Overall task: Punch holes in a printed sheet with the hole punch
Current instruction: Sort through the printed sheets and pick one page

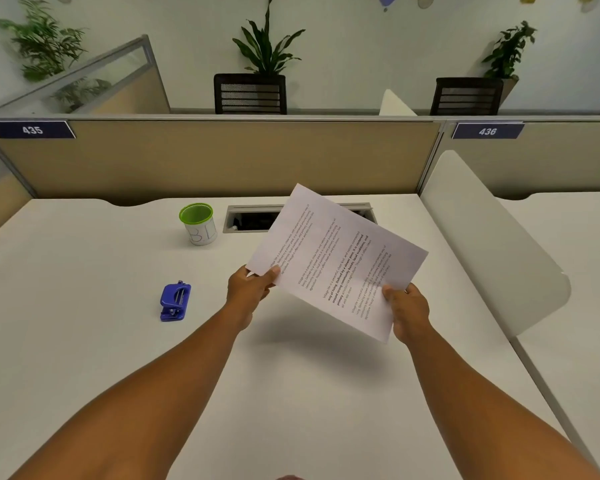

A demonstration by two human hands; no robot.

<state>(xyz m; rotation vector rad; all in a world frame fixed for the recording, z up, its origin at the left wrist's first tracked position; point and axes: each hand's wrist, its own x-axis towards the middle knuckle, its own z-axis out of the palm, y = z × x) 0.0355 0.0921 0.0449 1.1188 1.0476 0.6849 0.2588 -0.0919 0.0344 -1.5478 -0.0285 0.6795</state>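
A white printed sheet (336, 258) with several paragraphs of text is held tilted in the air above the white desk (84, 306). My left hand (252, 292) pinches its near left corner, thumb on top. My right hand (407, 311) grips its near right edge. A small blue hole punch (175, 301) lies flat on the desk, well to the left of my left hand and apart from the sheet.
A white cup with a green rim (199, 223) stands behind the punch. A cable slot (253, 218) is cut into the desk's back, partly hidden by the sheet. A beige partition (205, 157) closes the back; a white divider (482, 237) bounds the right side.
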